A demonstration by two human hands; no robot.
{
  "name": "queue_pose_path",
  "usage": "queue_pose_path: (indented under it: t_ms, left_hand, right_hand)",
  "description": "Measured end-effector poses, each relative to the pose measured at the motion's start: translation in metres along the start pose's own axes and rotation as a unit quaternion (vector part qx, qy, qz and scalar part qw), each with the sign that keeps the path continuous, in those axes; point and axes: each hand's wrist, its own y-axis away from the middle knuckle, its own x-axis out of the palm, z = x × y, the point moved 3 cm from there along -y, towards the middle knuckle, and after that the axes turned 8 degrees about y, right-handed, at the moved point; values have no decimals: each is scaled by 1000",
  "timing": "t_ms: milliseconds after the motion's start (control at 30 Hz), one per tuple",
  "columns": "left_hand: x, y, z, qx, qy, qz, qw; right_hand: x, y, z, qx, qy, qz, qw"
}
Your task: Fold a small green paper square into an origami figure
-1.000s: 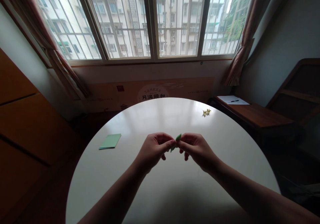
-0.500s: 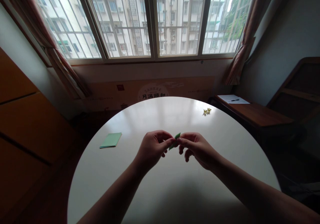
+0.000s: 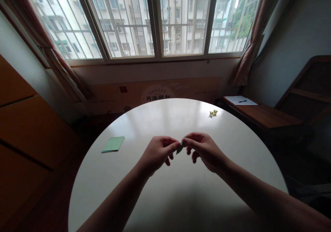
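Observation:
A small folded piece of green paper (image 3: 179,150) is pinched between my two hands, above the middle of the white round table (image 3: 165,197). My left hand (image 3: 161,152) grips its left side between thumb and index finger. From the right, my right hand (image 3: 200,145) pinches the paper's upper part, its other fingers curled below. Fingertips hide much of the paper, so the folds cannot be made out. To the left on the table lies a stack of light green square paper (image 3: 113,144).
Two small yellowish folded paper pieces (image 3: 213,113) sit near the table's far right edge. A wooden side table (image 3: 276,116) beyond holds a white sheet (image 3: 240,100) with a black pen (image 3: 242,101). A barred window (image 3: 155,21) with curtains is ahead.
My right hand has shifted slightly up and now covers more of the green paper's upper end. The paper shows darker and narrower. The whole view has moved slightly.

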Motion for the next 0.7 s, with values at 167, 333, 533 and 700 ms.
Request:
queue_pose_path:
  t_ms: [167, 333, 533, 700]
  left_hand:
    - [2, 1, 1, -22, 5, 15, 1000]
    - [2, 1, -1, -3, 11, -16, 1000]
    - [-1, 2, -2, 35, 14, -38, 999]
    - [1, 2, 1, 63, -6, -24, 998]
  right_hand:
    - [1, 1, 1, 5, -6, 7, 1000]
    - [2, 2, 2, 18, -18, 33, 999]
    - [3, 2, 2, 3, 8, 31, 999]
    - [4, 2, 0, -17, 27, 20, 999]
